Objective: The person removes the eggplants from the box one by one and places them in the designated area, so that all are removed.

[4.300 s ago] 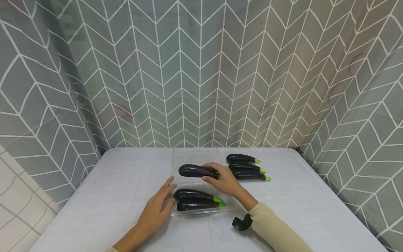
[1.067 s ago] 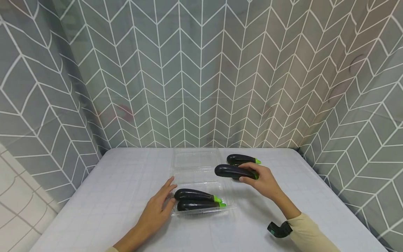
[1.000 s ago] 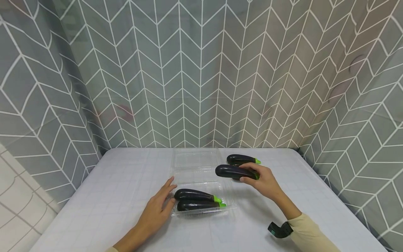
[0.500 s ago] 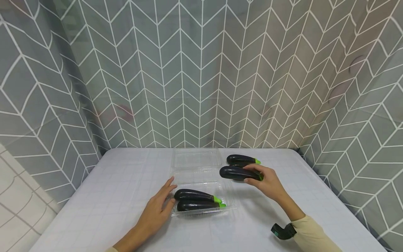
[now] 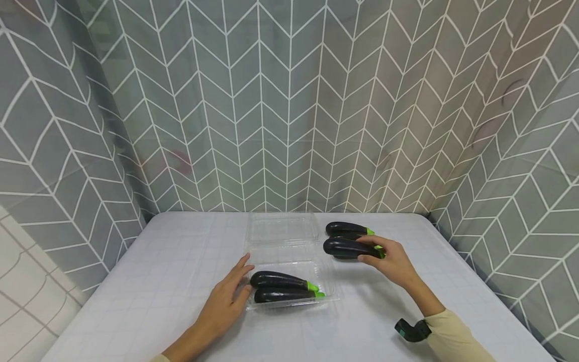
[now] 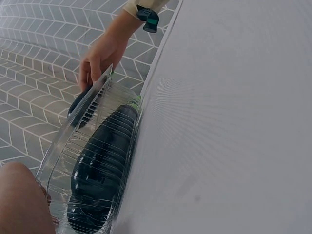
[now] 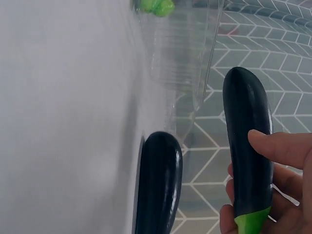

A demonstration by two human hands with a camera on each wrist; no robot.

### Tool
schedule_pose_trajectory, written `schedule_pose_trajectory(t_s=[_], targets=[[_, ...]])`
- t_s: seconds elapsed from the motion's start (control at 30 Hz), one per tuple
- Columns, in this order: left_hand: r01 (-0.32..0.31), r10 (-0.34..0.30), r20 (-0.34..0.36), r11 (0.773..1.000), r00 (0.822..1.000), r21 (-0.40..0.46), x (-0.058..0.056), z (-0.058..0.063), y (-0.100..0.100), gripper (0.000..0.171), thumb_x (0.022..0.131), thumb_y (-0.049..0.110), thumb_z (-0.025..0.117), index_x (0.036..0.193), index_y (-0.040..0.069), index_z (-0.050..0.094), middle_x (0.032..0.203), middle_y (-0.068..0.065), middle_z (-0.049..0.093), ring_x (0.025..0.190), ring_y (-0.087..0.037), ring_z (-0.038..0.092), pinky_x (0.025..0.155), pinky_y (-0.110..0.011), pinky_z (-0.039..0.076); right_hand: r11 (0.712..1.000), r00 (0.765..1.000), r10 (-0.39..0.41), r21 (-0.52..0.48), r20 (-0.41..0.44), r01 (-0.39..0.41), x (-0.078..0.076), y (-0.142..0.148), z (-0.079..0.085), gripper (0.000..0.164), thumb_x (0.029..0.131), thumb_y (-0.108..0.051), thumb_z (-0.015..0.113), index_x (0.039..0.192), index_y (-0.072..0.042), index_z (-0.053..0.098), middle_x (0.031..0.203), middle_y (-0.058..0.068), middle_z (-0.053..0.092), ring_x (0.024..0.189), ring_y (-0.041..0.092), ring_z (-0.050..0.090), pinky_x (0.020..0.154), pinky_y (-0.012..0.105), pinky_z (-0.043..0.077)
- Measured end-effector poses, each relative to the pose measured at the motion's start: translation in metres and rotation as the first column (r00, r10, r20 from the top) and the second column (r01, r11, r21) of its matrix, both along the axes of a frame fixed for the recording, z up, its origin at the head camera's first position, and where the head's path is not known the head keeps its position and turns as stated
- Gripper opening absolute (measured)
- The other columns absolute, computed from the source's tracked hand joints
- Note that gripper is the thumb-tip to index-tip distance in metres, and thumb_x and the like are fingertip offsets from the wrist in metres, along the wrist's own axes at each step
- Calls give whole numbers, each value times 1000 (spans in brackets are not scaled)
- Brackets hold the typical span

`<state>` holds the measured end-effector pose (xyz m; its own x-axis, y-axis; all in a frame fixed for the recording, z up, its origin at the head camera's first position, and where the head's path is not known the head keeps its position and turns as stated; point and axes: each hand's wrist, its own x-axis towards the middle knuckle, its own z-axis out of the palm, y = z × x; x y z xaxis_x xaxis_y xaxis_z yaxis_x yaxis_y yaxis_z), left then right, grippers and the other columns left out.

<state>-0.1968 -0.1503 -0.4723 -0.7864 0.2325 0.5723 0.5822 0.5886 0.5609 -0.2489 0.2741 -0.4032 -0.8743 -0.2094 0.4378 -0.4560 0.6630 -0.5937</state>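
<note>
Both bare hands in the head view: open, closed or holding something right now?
Left hand: open, beside the clear plastic container, holding nothing.
Right hand: holding a glossy, elongated, green-stemmed dark-purple eggplant.

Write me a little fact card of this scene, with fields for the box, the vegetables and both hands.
Container: clear plastic, two eggplants inside
Lid: open, lying beyond the container
Right hand: holds one eggplant off the table
Left hand: at the container's left edge, gripping nothing
Loose eggplants: at least two, partly hidden
Backdrop: gray curtain, white zigzag lines
</note>
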Motion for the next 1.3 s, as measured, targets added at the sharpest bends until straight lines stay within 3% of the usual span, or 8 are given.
schedule_pose_trajectory(t_s=[0.23, 0.4, 1.1, 1.3], targets=[[1, -1, 3, 1000, 1000, -6, 1, 1, 0, 46, 95, 4, 66, 141, 3, 61, 162, -6, 42, 120, -24, 67, 102, -55, 50, 1000, 1000, 2, -3, 21, -2, -5, 8, -4, 37, 88, -14, 86, 122, -9, 75, 122, 10, 71, 103, 26, 63, 76, 30, 53], [-10, 10, 18, 1000, 1000, -8, 1, 2, 0, 48, 96, 5, 66, 143, 5, 60, 164, 1, 39, 117, -24, 68, 100, -55, 51, 1000, 1000, 10, -7, 20, -10, -8, 13, -3, 36, 87, -13, 86, 120, -7, 75, 120, 10, 72, 102, 26, 64, 76, 28, 54], [3, -3, 35, 1000, 999, 1, 0, 0, 0, 49, 97, 5, 66, 145, 7, 59, 165, 6, 36, 117, -23, 68, 100, -55, 51, 1000, 996, 13, 18, 88, -15, -17, 36, -13, 34, 87, -14, 86, 117, -5, 75, 117, 9, 73, 110, 29, 64, 89, 39, 54], [2, -2, 38, 1000, 999, 0, 1, 1, 0, 49, 97, 5, 65, 145, 7, 59, 165, 6, 35, 117, -23, 68, 101, -56, 51, 999, 993, 46, 9, 112, -48, -21, 41, -18, 34, 87, -14, 86, 117, -5, 75, 115, 6, 73, 106, 25, 64, 89, 35, 54]])
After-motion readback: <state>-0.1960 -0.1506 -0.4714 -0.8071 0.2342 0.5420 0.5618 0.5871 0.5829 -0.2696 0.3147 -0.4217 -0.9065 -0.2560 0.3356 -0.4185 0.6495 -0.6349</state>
